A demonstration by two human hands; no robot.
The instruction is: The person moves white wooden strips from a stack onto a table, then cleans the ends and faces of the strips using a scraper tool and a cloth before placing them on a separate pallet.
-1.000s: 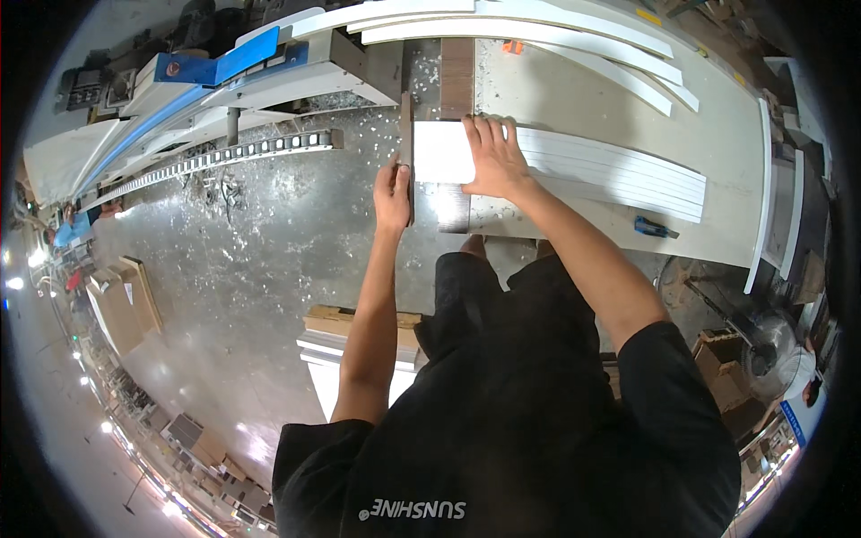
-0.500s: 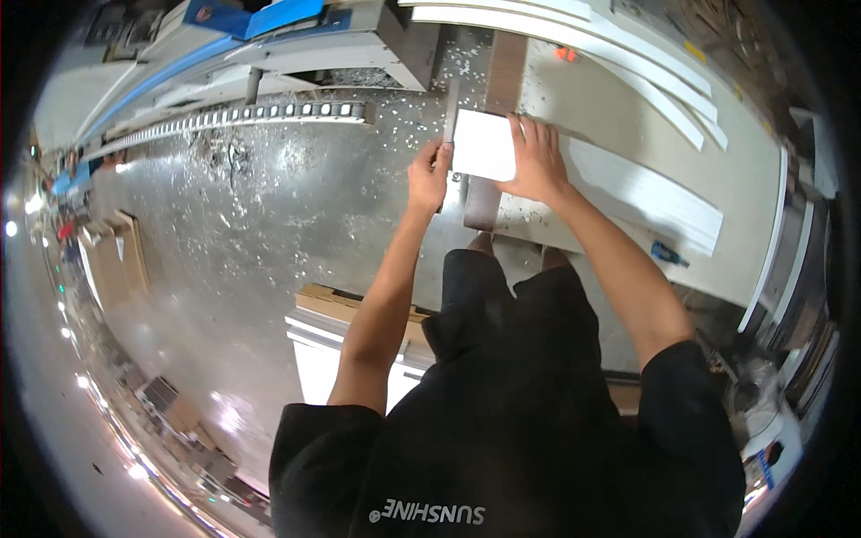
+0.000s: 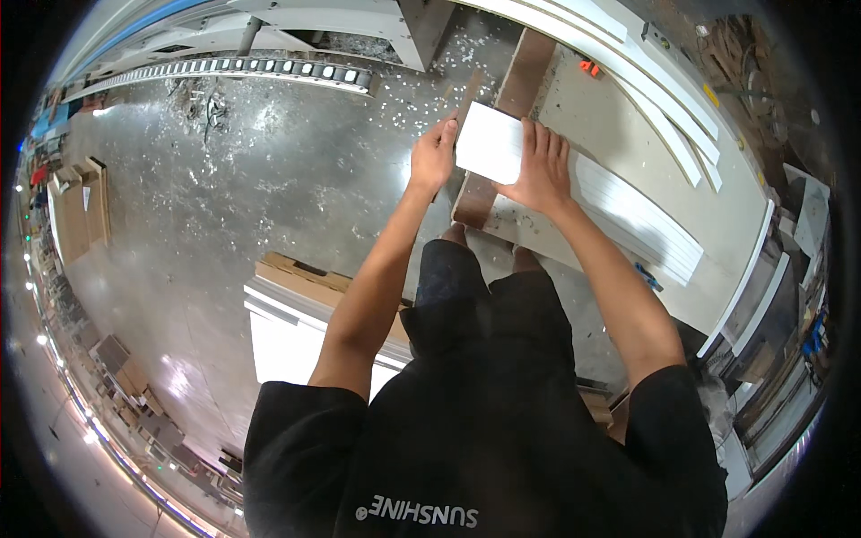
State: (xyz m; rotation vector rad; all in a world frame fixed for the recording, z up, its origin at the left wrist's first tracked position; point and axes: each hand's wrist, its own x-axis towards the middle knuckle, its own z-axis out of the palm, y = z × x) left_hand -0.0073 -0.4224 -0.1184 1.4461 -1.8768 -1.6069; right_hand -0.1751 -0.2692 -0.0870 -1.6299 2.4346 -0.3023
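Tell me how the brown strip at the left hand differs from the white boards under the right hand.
The brown strip is narrow; the white boards together are broad. The left hand grips the strip, while the right hand rests spread on the boards. The strip runs crosswise at the boards' left end; the boards stretch rightward over the table. Both look long and straight-edged.
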